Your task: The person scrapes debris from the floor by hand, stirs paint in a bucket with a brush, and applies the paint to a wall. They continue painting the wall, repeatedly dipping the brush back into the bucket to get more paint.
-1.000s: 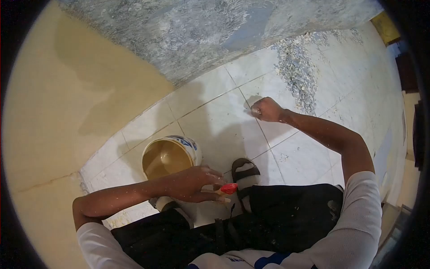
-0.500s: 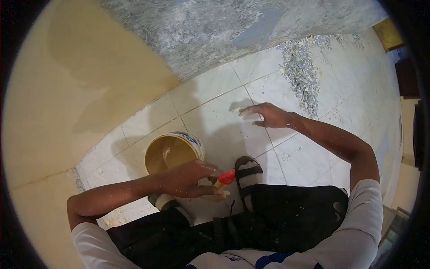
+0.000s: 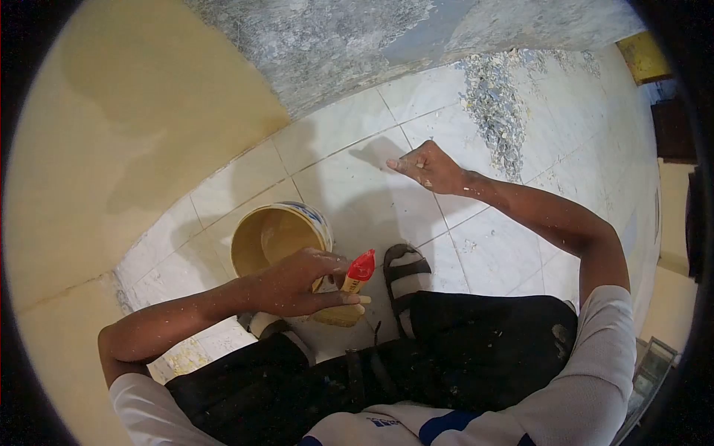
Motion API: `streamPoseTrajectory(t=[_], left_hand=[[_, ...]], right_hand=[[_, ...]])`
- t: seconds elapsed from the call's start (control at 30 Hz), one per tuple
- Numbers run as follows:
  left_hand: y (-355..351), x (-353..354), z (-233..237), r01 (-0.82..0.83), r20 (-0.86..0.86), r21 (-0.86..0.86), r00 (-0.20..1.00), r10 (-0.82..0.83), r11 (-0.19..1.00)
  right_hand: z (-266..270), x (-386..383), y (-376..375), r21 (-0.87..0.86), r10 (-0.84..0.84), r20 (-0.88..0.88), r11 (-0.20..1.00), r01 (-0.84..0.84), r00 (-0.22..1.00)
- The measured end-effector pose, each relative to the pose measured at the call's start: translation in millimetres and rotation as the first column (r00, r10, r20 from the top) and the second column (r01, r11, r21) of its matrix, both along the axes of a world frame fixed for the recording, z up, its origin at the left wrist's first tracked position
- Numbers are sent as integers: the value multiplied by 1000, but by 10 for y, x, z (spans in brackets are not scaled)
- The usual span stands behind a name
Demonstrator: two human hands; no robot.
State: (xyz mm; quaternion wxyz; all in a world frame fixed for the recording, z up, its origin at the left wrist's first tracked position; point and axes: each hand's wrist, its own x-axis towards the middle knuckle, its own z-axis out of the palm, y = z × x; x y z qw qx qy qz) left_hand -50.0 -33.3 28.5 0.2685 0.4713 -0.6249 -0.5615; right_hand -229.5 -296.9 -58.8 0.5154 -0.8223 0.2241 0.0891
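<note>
My left hand (image 3: 301,282) is closed around a paintbrush (image 3: 358,273) with a red-tipped yellow handle pointing up. Its pale yellowish head shows below my fingers. Just behind that hand, a white bucket (image 3: 321,223) stands on the floor with tan paint coating its inside; my forearm and hand overlap its near rim. My right hand (image 3: 431,167) hovers over the tiles, apart from the bucket. Its fingers are curled in and one digit points left; nothing shows in them.
A tan painted wall (image 3: 134,111) rises on the left and joins a scraped grey wall (image 3: 327,52). Paint flakes (image 3: 494,111) lie heaped on the white tiles (image 3: 357,178). My sandalled foot (image 3: 407,279) is beside the bucket. A yellow object (image 3: 643,58) stands at the far right.
The fingers of my right hand were spread and have curled in. My left hand with the paintbrush has risen slightly in view, its handle now more upright. The whole view has shifted a little.
</note>
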Motion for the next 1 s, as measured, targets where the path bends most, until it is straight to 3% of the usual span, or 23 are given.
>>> streamPoseTrajectory(t=[0.1,0.2,0.3,0.4,0.5,0.6,0.7,0.73,0.83,0.9,1.0], left_hand=[[-23,-13,30,16,28,20,999,-17,1000],[-25,-5,36,38,62,38,997,-41,999],[13,-8,31,15,73,11,997,-15,1000],[-14,-11,51,0,25,8,1000,-1,1000],[-10,-20,38,-3,22,20,1000,3,1000],[1,-23,88,-24,51,-36,998,25,999],[89,-9,100,-74,91,-125,992,85,989],[122,15,54,-91,89,-121,991,102,988],[222,86,129,-140,138,-92,979,152,986],[305,154,238,-177,184,-12,967,176,984],[448,208,213,-282,183,-96,938,296,955]], right_hand=[[46,5,89,3,68,224,997,-71,972],[50,4,171,114,-4,157,993,-14,988],[93,36,268,455,-118,202,890,14,972],[205,52,305,637,-147,338,763,-111,930],[252,132,387,596,-201,316,802,-29,927],[407,125,417,364,-89,227,932,0,970],[487,178,395,219,176,344,940,-261,922],[519,213,367,118,278,289,939,-323,916],[675,459,473,473,170,336,820,-322,926],[947,693,579,266,315,469,840,-472,825],[1141,974,733,-105,560,541,785,-610,627]])
